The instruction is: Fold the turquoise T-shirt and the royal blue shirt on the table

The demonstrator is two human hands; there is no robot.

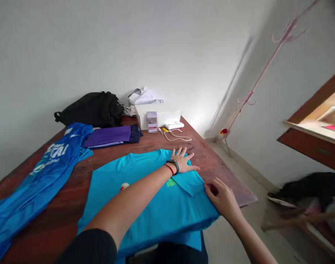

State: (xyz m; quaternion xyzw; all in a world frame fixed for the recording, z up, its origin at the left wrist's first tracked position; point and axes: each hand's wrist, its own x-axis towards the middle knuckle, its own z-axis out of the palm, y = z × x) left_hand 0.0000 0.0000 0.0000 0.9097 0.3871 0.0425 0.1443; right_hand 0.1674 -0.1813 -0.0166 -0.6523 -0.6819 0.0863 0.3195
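A turquoise T-shirt (pixel 153 205) lies spread on the dark wooden table (pixel 73 183), one sleeve folded in over its body. My left hand (pixel 183 160) rests flat on the shirt near the collar, fingers spread; a black band and a red cord circle its wrist. My right hand (pixel 221 196) is at the shirt's right edge beside the folded sleeve, fingers curled onto the fabric.
A blue jersey (pixel 43 172) lies along the table's left side. Folded purple and navy clothes (pixel 112 136), a black bag (pixel 91 109), a white box (pixel 156 116), a white garment (pixel 144 96) and a charger with cable (pixel 174 128) sit at the back. Pink coat stand (pixel 255 84) by the wall.
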